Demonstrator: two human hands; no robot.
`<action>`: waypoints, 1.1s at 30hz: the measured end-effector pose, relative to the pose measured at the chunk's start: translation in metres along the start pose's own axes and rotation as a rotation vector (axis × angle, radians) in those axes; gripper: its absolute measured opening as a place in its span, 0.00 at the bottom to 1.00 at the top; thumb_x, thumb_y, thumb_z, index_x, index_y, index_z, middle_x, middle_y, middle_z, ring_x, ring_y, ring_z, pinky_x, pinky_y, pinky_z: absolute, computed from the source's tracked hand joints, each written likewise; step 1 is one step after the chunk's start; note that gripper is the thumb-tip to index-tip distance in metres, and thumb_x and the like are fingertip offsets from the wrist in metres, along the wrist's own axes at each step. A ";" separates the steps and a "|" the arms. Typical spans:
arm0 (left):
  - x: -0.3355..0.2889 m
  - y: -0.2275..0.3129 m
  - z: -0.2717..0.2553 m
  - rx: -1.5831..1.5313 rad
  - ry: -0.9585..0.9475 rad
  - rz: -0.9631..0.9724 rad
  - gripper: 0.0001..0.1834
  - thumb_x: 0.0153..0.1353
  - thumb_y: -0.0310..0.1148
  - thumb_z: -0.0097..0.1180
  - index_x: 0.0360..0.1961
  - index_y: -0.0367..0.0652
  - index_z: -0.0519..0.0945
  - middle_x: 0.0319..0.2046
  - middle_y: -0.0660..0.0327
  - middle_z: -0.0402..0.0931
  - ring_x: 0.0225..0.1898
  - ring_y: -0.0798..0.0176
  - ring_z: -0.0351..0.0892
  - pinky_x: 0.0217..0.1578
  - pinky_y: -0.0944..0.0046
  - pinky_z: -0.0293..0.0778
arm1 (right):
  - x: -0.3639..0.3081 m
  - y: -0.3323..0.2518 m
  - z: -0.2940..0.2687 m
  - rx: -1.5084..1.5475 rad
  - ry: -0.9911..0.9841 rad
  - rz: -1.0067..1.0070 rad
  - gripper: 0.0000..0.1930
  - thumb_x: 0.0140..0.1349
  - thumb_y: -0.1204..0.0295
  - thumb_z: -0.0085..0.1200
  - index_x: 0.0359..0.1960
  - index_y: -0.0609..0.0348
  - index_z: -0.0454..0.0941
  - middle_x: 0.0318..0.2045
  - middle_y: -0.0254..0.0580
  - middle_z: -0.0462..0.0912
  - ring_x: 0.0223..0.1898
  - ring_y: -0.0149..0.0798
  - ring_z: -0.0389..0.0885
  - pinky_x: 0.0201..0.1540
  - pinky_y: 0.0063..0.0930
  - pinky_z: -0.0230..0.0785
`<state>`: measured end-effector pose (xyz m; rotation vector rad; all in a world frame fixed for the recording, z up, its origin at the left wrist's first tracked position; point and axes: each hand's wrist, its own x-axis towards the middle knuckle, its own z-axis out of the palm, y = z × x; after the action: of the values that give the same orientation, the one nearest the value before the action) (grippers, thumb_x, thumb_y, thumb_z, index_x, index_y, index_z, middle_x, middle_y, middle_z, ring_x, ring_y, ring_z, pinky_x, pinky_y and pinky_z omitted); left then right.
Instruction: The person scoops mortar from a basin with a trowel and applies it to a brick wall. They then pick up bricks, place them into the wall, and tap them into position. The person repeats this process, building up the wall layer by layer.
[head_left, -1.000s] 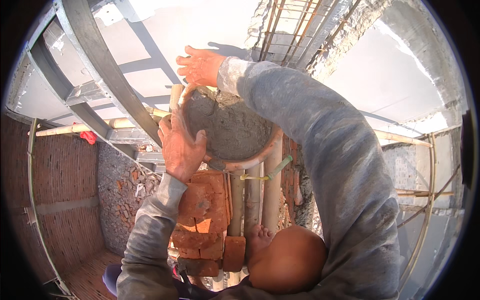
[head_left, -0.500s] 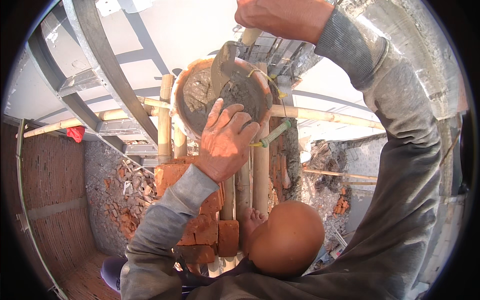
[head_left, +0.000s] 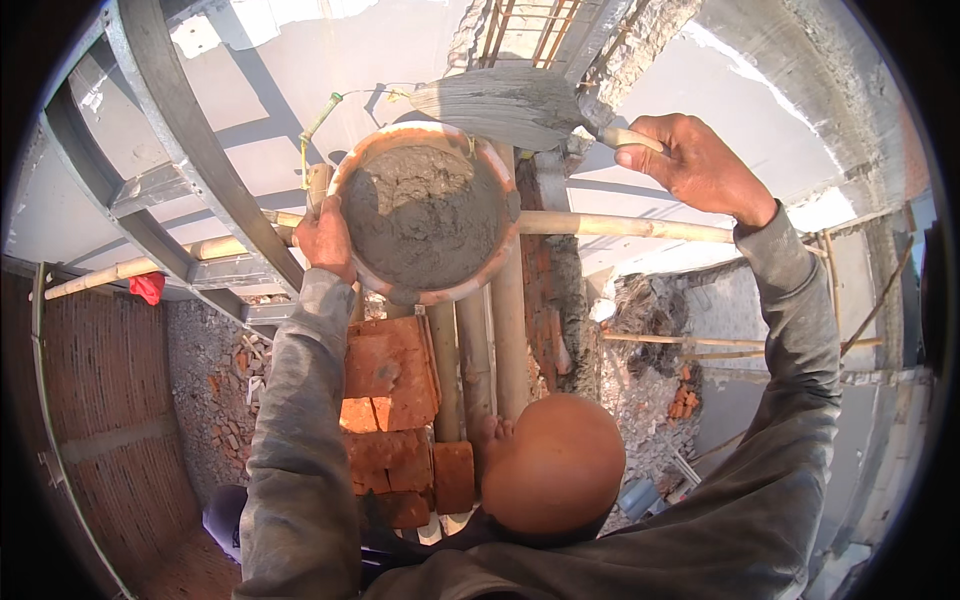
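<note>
A round bucket with an orange, mortar-smeared rim is filled with wet grey mortar. My left hand grips its left rim, fingers curled over the edge. Right of the bucket, my right hand is closed round the wooden handle of a trowel. The trowel's blade, coated in grey mortar, points left beyond the bucket's far rim, apart from the mortar inside. A green handle grip on yellow cord lies at the bucket's upper left.
Stacked red bricks lie nearer me, beside lengthwise bamboo poles. A horizontal bamboo pole crosses behind. A metal frame stands at left, a rough brick wall edge at right. Rubble lies far below.
My left hand has moved from over the mortar to the bucket's left rim. My right hand came down and the trowel left the mortar. The green grip shifted from lower right to upper left.
</note>
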<state>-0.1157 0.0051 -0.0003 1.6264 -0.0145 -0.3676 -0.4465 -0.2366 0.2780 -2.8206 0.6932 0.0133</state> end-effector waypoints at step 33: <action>-0.025 0.013 0.010 0.642 0.188 0.217 0.19 0.73 0.41 0.52 0.45 0.35 0.87 0.44 0.38 0.86 0.50 0.31 0.84 0.52 0.38 0.77 | -0.009 -0.050 0.189 1.170 -0.293 0.433 0.24 0.80 0.52 0.54 0.34 0.62 0.79 0.23 0.31 0.75 0.19 0.23 0.69 0.19 0.21 0.60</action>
<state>-0.1387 0.0002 0.0175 2.2636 -0.1805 -0.0334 -0.4227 -0.1455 0.1063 -1.4975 0.8422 0.0679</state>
